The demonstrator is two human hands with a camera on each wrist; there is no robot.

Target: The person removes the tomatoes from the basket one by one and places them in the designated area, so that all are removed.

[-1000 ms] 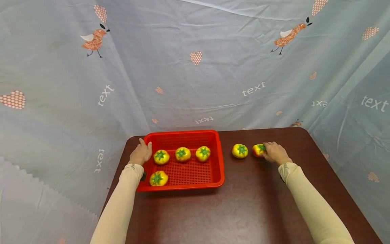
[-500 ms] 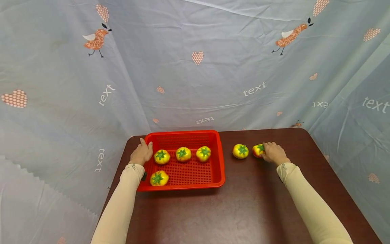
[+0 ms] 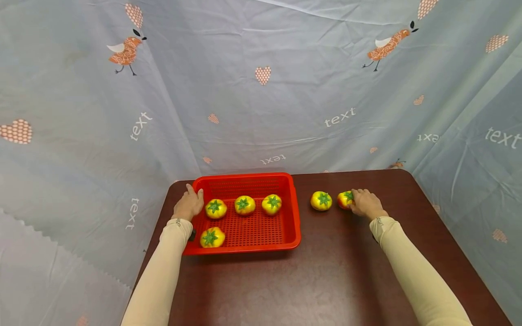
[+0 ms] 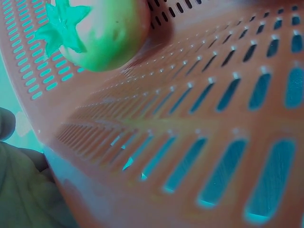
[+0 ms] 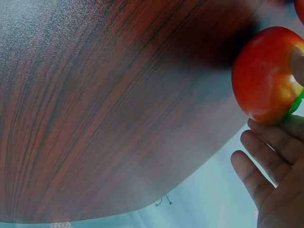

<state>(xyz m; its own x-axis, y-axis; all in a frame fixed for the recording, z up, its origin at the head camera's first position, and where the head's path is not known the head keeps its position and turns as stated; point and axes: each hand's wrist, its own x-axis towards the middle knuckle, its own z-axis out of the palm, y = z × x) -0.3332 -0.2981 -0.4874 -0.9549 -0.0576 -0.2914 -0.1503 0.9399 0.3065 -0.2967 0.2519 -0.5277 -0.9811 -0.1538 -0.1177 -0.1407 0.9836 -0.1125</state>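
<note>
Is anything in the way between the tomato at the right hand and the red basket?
Yes: another tomato sits between the right hand with its tomato and the basket, then the basket's raised right side.

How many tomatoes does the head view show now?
6. In the red basket: back-left tomato, back-middle tomato, back-right tomato, front-left tomato. On the table: loose tomato, and held tomato, partly hidden by the right hand.
</note>
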